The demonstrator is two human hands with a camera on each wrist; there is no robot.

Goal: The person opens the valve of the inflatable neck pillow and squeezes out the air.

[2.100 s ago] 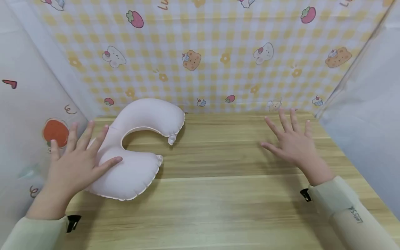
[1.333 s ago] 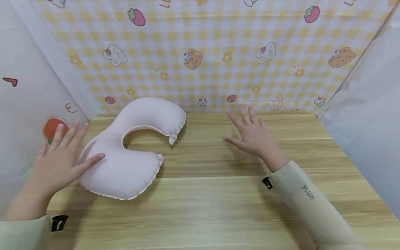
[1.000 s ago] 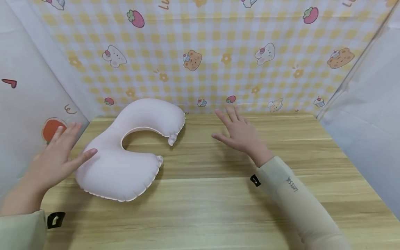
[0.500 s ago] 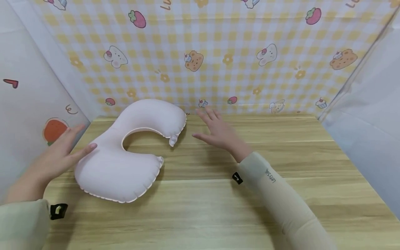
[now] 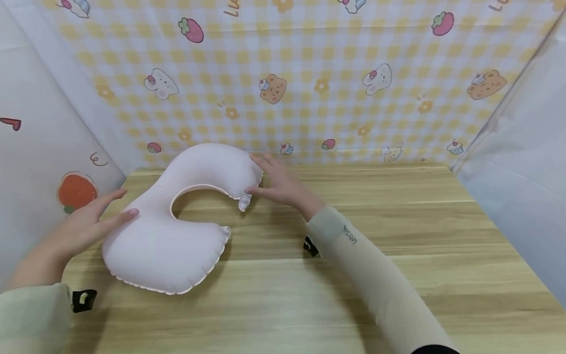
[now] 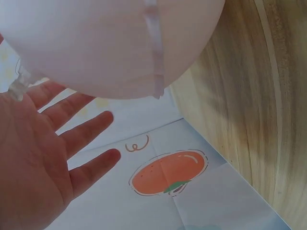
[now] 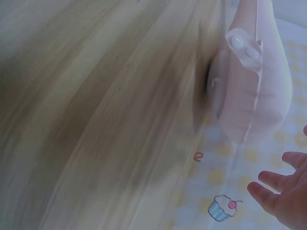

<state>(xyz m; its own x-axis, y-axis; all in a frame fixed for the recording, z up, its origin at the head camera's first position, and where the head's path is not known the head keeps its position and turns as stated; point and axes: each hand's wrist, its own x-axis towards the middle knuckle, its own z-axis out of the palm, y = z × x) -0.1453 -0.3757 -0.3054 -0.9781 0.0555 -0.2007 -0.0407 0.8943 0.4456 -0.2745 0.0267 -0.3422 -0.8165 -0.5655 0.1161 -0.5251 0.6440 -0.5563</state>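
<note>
A pale pink, inflated U-shaped neck pillow (image 5: 159, 248) lies on the wooden table with its opening towards the right. My left hand (image 5: 84, 228) is at its left side, thumb and fingers spread. In the left wrist view, these fingers (image 6: 86, 134) are straight beneath the pillow's bulge, and a clear air valve (image 6: 19, 86) shows beside the palm. My right hand (image 5: 285, 187) is at the pillow's far right end, fingers extended. The right wrist view shows a small tab with snap buttons (image 7: 244, 49) on that end; whether the fingers touch the pillow is unclear.
A yellow-checked cloth (image 5: 318, 59) with cartoon prints hangs behind the table (image 5: 283, 305). White cloth walls stand at the left (image 5: 31, 162) and the right (image 5: 526, 147). Bare wood lies to the right of the pillow.
My right hand has swept left across the table from the right side to the pillow's end. My left hand has shifted left from above the pillow to its outer side. The pillow has barely moved.
</note>
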